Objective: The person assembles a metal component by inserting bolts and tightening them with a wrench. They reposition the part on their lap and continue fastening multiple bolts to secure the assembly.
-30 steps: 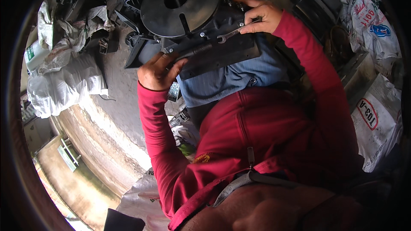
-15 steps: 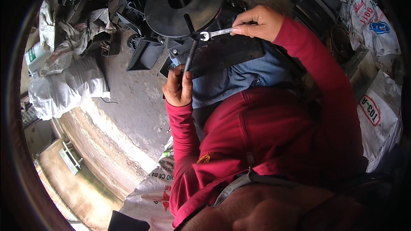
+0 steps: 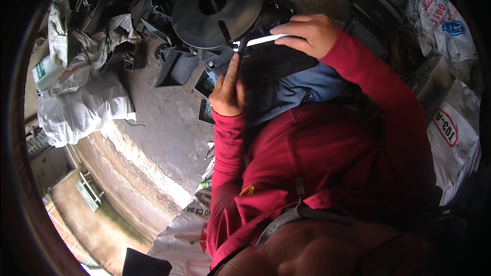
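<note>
My right hand [image 3: 312, 35] pinches one end of a bright metal wrench [image 3: 261, 40] between thumb and fingers. The wrench's open jaw meets the upper part of a dark rod [image 3: 241, 57], in front of a black round metal disc [image 3: 192, 23] with a centre hole and a slot. My left hand [image 3: 228, 94] is closed around the lower part of the rod. Its index finger points up along the rod, close to the jaw. Below the disc lies a dark flat metal plate [image 3: 286, 66], above my legs.
Small bins [image 3: 206, 112] with little metal parts stand left of my legs. Farther left are an angular dark metal piece [image 3: 176, 66] and a white plastic-wrapped bundle [image 3: 84, 107] on the floor. White printed sacks [image 3: 447, 138] and dark metal parts [image 3: 376, 0] line the right side.
My left hand has moved up and right with the rod, and its index finger has straightened. The wrench's jaw now meets the rod; my right hand has shifted slightly.
</note>
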Demonstrator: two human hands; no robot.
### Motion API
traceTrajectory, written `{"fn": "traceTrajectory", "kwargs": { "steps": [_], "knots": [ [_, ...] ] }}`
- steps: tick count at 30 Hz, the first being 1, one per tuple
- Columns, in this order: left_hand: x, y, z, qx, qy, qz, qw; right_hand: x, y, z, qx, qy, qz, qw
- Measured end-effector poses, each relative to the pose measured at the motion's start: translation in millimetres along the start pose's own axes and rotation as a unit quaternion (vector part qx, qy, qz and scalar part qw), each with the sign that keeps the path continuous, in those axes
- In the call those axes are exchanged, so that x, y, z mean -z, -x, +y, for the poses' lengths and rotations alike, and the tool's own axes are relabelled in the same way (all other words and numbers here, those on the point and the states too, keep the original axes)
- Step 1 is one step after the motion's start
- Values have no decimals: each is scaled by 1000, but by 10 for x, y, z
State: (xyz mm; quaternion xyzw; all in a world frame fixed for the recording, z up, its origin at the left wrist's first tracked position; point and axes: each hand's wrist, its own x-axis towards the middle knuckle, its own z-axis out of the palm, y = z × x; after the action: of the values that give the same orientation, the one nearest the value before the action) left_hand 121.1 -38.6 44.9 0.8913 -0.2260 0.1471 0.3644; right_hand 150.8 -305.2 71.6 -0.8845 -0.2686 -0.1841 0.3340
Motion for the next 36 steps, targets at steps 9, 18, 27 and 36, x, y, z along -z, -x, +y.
{"fn": "traceTrajectory", "kwargs": {
  "steps": [9, 18, 27, 36],
  "knots": [
    [-3, 15, 153, 19, 1, 4, 1000, 72, -103, 190, -158, -85, -159, 971],
    [-49, 18, 190, -37, -93, 28, 995, 53, -84, 197, -141, -69, -172, 972],
    [202, -28, 446, -92, -48, 44, 994, 39, -49, 258, -124, -84, -135, 979],
    [-8, 116, 161, -27, -130, 9, 991, 52, -90, 223, -133, -114, -178, 968]
  ]
}}
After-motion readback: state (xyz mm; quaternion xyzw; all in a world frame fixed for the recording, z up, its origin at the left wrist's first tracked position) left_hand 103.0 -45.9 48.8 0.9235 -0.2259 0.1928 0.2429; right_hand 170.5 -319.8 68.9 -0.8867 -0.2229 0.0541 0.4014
